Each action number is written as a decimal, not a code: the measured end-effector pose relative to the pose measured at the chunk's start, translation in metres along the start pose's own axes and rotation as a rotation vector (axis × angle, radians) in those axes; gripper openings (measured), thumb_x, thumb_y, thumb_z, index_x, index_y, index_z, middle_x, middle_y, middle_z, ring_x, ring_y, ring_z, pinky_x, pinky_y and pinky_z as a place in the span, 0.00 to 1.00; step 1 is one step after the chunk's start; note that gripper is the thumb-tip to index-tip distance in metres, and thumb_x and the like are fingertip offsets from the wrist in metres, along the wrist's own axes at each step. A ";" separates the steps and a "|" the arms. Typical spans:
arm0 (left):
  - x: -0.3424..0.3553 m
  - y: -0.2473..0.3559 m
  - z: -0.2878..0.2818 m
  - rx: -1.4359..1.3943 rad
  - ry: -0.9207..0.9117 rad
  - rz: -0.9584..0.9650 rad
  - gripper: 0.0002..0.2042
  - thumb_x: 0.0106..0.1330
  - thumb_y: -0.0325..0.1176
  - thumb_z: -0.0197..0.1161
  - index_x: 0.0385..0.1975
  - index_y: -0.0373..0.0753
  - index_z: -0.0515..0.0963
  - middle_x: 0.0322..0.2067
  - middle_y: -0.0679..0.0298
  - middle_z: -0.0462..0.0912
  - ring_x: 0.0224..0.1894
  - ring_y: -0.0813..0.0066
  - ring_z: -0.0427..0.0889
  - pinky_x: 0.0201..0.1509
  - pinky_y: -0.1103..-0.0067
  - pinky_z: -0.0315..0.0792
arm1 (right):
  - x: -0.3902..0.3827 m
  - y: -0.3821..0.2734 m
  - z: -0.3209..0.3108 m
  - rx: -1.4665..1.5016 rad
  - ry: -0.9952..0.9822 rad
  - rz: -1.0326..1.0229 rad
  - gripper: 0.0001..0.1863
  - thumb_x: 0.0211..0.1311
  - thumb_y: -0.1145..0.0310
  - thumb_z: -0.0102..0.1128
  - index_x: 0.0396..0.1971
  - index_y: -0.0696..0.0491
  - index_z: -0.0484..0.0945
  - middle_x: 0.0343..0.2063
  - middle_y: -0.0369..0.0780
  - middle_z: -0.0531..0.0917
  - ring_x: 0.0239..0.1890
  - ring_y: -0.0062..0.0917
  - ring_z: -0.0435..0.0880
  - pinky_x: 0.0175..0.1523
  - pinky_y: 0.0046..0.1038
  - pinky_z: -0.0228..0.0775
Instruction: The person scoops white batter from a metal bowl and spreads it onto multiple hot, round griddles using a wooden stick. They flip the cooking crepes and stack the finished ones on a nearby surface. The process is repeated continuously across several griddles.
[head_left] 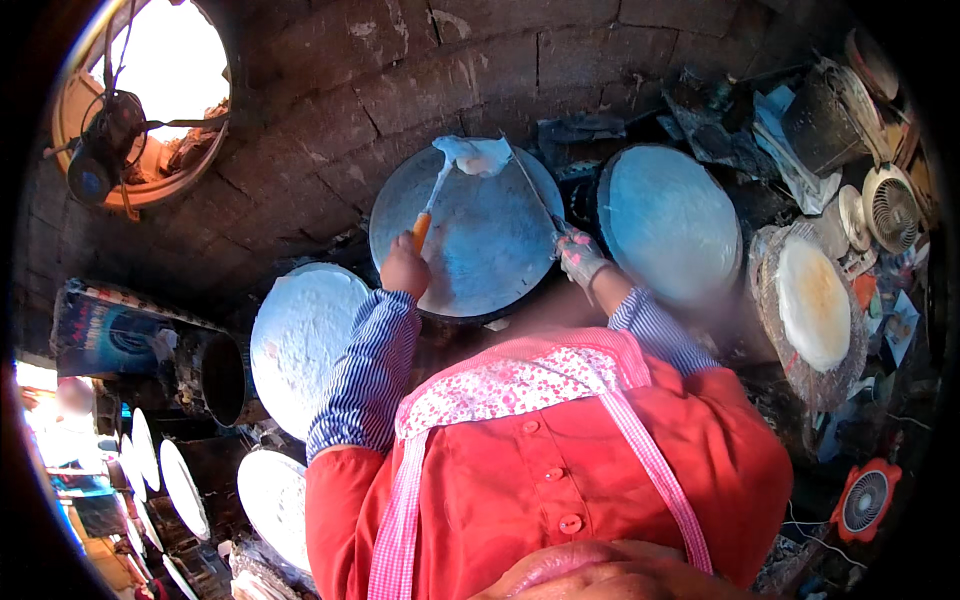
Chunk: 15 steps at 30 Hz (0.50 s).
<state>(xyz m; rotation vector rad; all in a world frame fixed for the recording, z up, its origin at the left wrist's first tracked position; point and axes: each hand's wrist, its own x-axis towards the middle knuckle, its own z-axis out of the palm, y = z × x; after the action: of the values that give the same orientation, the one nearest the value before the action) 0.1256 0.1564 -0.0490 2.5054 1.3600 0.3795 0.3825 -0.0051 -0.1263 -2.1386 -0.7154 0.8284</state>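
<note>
Clock read with the round griddle (455, 245) at the dial's centre. Both of my hands were in use, fingers closed. My left hand (405, 268), at 8 o'clock over the near part of the plate, gripped the orange handle of a long-shafted tool (422, 228); its shaft ran up towards 12. My right hand (580, 256), in a pale glove with pink patches, held a thin rod (534, 190) at the rim, between 3 and 4, the rod slanting back towards 12.

Both tools met at a wet, whitish lump (478, 156) by the griddle's far rim, 12 o'clock. Could not tell whether the lump touched the metal or hung clear of it.

Around: white-topped round plate (300, 345) at 8, close by my striped left sleeve (368, 370); pale-coated round plate (668, 225) at 3; past it, between 3 and 4, a white disc with a browned patch (815, 305). Orange-framed fan (866, 500) at 4, farther out. Dark block wall (450, 75) beyond 12.
</note>
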 end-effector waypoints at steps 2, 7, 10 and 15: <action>0.004 0.002 0.002 -0.012 -0.011 -0.052 0.19 0.51 0.27 0.52 0.45 0.38 0.63 0.40 0.52 0.71 0.37 0.51 0.74 0.37 0.64 0.69 | 0.015 0.006 0.018 -0.110 0.058 -0.021 0.14 0.51 0.63 0.50 0.38 0.50 0.70 0.31 0.42 0.76 0.33 0.31 0.75 0.35 0.27 0.67; -0.010 -0.017 -0.015 -0.110 0.054 -0.142 0.18 0.49 0.25 0.52 0.44 0.36 0.66 0.40 0.49 0.72 0.39 0.49 0.73 0.41 0.65 0.68 | -0.003 -0.026 0.025 -0.185 -0.168 -0.284 0.17 0.57 0.61 0.44 0.42 0.54 0.69 0.33 0.42 0.75 0.33 0.28 0.74 0.36 0.26 0.66; -0.023 -0.031 -0.011 -0.216 0.141 -0.171 0.19 0.48 0.25 0.57 0.43 0.33 0.66 0.38 0.47 0.73 0.40 0.51 0.74 0.42 0.69 0.68 | -0.002 -0.029 0.013 -0.173 -0.120 -0.167 0.18 0.58 0.61 0.42 0.46 0.54 0.67 0.36 0.44 0.74 0.37 0.28 0.73 0.38 0.25 0.66; -0.029 -0.023 0.007 -0.502 0.279 -0.121 0.20 0.50 0.25 0.60 0.44 0.33 0.66 0.34 0.52 0.75 0.37 0.61 0.76 0.39 0.75 0.68 | -0.008 -0.051 0.015 -0.313 -0.155 -0.114 0.18 0.58 0.67 0.38 0.50 0.52 0.64 0.49 0.46 0.68 0.50 0.31 0.68 0.49 0.28 0.63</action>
<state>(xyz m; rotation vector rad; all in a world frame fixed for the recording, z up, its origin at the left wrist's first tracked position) 0.0951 0.1438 -0.0670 2.0015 1.3009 0.9422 0.3549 0.0254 -0.0923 -2.2973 -1.0981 0.8737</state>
